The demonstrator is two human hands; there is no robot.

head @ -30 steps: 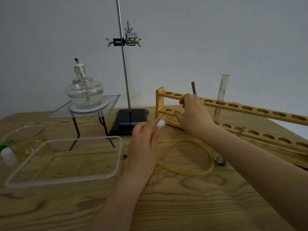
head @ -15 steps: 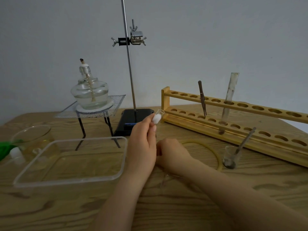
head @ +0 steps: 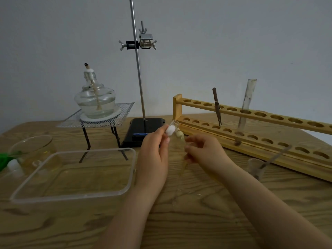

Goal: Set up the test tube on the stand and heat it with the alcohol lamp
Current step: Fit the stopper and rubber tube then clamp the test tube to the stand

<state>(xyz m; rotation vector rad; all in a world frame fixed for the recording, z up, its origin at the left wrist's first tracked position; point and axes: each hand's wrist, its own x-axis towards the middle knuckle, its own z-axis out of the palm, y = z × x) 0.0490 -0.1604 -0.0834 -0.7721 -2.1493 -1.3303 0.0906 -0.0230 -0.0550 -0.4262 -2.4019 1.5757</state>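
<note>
Moved: since half a second ago your right hand [head: 203,151] has lifted off the table [head: 179,221] and come up beside your left hand [head: 154,155], bringing the stopper [head: 179,134] and its yellowish rubber tube [head: 183,164] to the test tube's mouth.
Left fingers: your fingertips [head: 166,139] are pinched around the test tube [head: 172,127] near its open end, where a white cotton plug [head: 170,130] sits inside; the tube tilts up and to the right.
Right fingers: curled closed on the stopper's tubing, just beside the tube's mouth; whether the stopper is touching the glass cannot be told.
Behind your hands: the stand [head: 138,83] on its black base, its clamp [head: 145,41] high on the rod with nothing in it.
Left of it: the alcohol lamp [head: 95,101], unlit, on wire gauze [head: 122,114] over a tripod.
Right: the wooden rack [head: 251,126] holds tweezers [head: 217,106] and another glass tube [head: 247,105].
Near left: a clear tray [head: 71,194].
Writing: none can be read on anything here.
</note>
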